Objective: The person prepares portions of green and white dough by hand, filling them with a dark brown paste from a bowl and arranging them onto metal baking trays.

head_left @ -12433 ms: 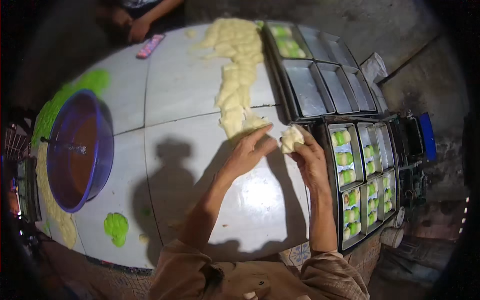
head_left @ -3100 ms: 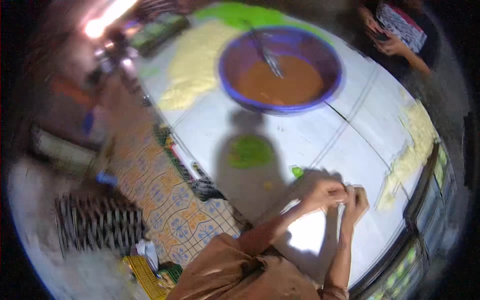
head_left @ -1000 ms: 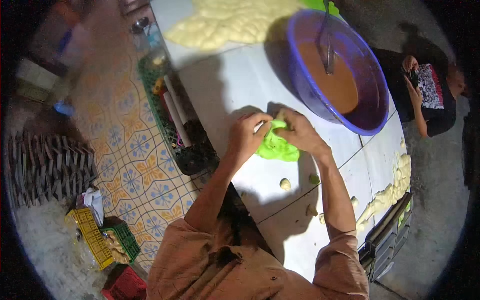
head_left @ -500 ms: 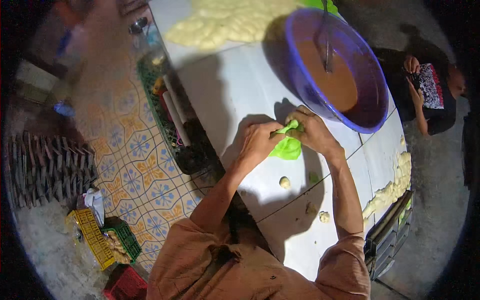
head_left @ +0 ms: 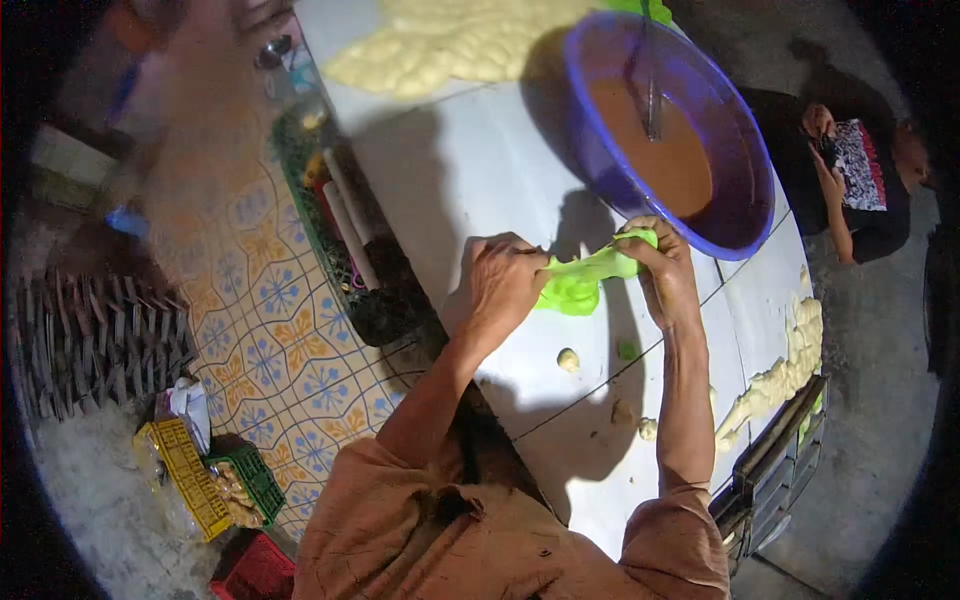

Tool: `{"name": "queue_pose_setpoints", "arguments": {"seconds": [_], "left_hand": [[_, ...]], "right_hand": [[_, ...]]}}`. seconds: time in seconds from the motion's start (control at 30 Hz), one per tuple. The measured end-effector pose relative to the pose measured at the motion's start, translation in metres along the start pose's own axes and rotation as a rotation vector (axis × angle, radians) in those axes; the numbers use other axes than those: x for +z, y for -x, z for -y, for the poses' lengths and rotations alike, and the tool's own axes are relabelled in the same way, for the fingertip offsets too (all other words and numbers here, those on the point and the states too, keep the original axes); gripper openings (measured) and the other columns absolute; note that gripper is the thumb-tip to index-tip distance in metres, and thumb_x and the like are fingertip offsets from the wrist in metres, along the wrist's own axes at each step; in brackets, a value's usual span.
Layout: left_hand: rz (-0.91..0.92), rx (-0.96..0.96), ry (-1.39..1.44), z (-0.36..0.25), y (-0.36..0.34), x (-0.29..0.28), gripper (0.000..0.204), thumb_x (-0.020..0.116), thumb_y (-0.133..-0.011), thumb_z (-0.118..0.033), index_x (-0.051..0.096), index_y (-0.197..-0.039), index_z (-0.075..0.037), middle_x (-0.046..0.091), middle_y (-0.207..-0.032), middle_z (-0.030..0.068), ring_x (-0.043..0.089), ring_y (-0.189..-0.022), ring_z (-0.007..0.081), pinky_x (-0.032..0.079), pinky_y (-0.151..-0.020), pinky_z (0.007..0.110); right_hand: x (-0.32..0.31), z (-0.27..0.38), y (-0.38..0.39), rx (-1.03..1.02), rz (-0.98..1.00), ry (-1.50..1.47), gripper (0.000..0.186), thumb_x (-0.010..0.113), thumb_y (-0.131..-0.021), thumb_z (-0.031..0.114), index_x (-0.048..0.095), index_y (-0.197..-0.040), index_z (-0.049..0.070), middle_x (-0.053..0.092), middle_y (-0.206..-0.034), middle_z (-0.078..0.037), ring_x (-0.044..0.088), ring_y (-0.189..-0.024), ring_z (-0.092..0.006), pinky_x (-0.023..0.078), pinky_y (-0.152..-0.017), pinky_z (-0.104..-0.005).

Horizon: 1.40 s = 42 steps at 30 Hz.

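Note:
A piece of bright green dough is stretched above the white tiled table between my two hands. My left hand pinches its left end, and a soft lump sags beside those fingers. With thumb and fingers closed, my right hand grips the other end, near the rim of the purple basin. A small pale dough ball lies on the table below, with a tiny green scrap to its right. Another pale lump sits beside my right forearm.
The basin holds brown liquid and a metal utensil. Many pale dough pieces cover the table's far end, with more along the right edge. A dark rack stands there. Another person is at the right.
My right hand has moved away from my left, toward the right, drawing the green dough out into a stretched strip. Half a second ago both hands were close together around the lump.

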<state>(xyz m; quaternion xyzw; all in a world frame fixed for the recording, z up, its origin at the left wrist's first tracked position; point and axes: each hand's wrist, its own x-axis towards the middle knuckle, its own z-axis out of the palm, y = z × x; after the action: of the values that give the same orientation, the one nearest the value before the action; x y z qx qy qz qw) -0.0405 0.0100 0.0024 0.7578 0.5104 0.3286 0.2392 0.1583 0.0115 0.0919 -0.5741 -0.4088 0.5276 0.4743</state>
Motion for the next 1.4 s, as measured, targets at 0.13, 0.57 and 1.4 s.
{"name": "queue_pose_setpoints", "arguments": {"seconds": [0.13, 0.57, 1.4], "left_hand": [[0.171, -0.073, 0.232, 0.008, -0.001, -0.009, 0.077, 0.074, -0.078, -0.037, 0.045, -0.143, -0.009, 0.05, -0.142, 0.0167, 0.048, -0.13, 0.0288, 0.033, -0.108, 0.048], [0.15, 0.016, 0.257, -0.025, -0.016, 0.006, 0.021, 0.071, -0.081, -0.026, 0.069, -0.091, -0.008, 0.066, -0.073, 0.0153, 0.064, -0.073, 0.034, 0.042, -0.089, 0.048], [0.205, 0.083, 0.016, -0.029, -0.015, -0.007, 0.085, 0.075, -0.075, -0.052, 0.047, -0.136, 0.0, 0.049, -0.139, 0.0219, 0.039, -0.137, 0.0317, 0.028, -0.108, 0.059]], "right_hand": [[-0.005, -0.005, -0.001, -0.027, 0.009, 0.225, 0.022, 0.068, -0.085, 0.006, 0.061, -0.106, 0.004, 0.062, -0.09, -0.001, 0.059, -0.08, -0.01, 0.046, -0.074, -0.0248], [-0.012, -0.002, 0.002, -0.308, 0.382, 1.024, 0.03, 0.075, -0.081, 0.011, 0.065, -0.107, 0.001, 0.066, -0.089, -0.009, 0.063, -0.082, -0.0178, 0.049, -0.077, -0.0323], [-0.008, 0.024, 0.053, -0.05, 0.094, -0.342, 0.053, 0.065, -0.073, 0.006, 0.053, -0.124, -0.003, 0.063, -0.102, -0.01, 0.061, -0.083, -0.0142, 0.05, -0.074, -0.0245]]}}
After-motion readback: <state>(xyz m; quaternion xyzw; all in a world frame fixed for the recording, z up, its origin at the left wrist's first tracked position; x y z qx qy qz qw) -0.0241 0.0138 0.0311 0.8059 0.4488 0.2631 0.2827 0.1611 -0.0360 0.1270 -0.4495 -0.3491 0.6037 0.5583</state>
